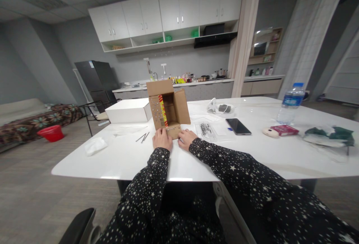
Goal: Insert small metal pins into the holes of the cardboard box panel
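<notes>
A small open cardboard box (pixel 169 105) lies on its side on the white table (pixel 126 161), its opening towards me, with rows of small metal pieces along its left and bottom flaps. My left hand (pixel 162 139) rests at the near edge of the bottom flap, fingers curled and pressed to it. My right hand (pixel 186 138) sits just right of it, fingers curled against the same flap. What the fingertips pinch is too small to see. Two loose nails (pixel 143 137) lie on the table left of my left hand.
A white flat box (pixel 129 110) stands left of the cardboard box. A clear bag of small parts (pixel 207 129), a phone (pixel 238 126), a water bottle (pixel 291 103), a pink packet (pixel 283 130) and a crumpled tissue (pixel 95 146) lie on the table. A black chair arm (pixel 77 227) is at lower left.
</notes>
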### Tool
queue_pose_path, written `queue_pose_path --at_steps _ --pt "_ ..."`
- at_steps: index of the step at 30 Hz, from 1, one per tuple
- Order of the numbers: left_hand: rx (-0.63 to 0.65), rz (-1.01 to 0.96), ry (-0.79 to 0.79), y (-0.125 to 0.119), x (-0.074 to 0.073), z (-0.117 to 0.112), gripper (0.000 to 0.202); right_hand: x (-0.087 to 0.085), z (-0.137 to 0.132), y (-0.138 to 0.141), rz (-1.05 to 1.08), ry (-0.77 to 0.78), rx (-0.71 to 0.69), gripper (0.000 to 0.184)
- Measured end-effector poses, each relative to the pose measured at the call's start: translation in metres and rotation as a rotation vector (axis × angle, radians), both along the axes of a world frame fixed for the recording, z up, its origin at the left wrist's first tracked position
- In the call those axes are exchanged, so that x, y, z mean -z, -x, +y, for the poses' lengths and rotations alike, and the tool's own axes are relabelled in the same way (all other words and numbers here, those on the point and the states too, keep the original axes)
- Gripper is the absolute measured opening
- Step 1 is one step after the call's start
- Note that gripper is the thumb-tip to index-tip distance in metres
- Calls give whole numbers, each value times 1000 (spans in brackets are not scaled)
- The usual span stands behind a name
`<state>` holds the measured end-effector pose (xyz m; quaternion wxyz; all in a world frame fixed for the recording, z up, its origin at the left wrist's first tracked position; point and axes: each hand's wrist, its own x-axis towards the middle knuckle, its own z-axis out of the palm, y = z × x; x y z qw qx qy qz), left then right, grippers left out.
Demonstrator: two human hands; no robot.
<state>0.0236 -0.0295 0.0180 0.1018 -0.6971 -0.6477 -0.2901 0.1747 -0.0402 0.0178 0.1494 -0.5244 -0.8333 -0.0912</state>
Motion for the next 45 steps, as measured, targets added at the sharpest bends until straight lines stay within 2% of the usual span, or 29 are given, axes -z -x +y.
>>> queue_pose_path --at_steps 7,25,36,45 --pt "2 41 32 -2 -3 -3 31 1 1 0 2 -13 -4 27" --pt "-50 -97 -3 15 -2 7 23 4 4 -1 1 -7 -6 27" --pt "39 -92 -33 18 2 12 23 4 4 -1 19 -20 -13 26" --pt "34 -83 -37 18 0 16 23 4 4 -1 23 -13 -15 26"
